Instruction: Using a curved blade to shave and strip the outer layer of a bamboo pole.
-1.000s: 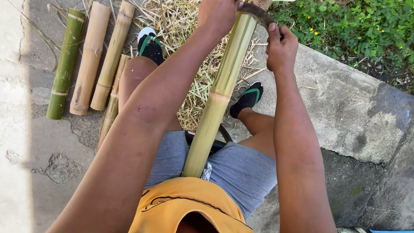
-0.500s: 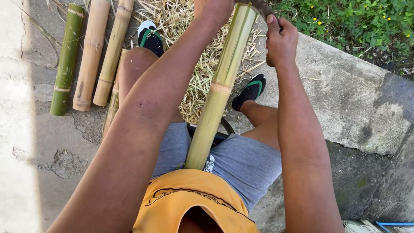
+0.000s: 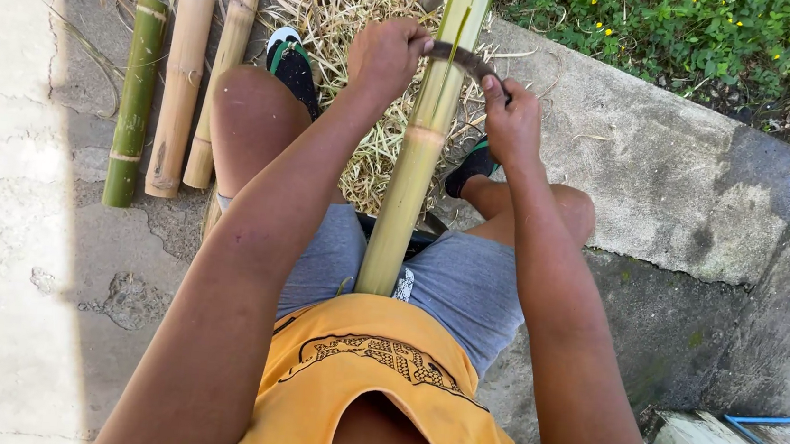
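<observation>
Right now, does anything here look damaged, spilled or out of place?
Nothing looks wrong. Both hands, left and right, hold a curved blade across the bamboo pole. The shavings form a loose heap by the feet, and three cut bamboo pieces lie neatly side by side.

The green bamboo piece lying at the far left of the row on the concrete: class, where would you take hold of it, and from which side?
Grip the green bamboo piece around its smooth middle, between the ringed joints, probably coming down from above. It lies flat on the concrete with its left side free; a tan bamboo piece lies close on its right, so fingers fit more easily over the top and left.
</observation>
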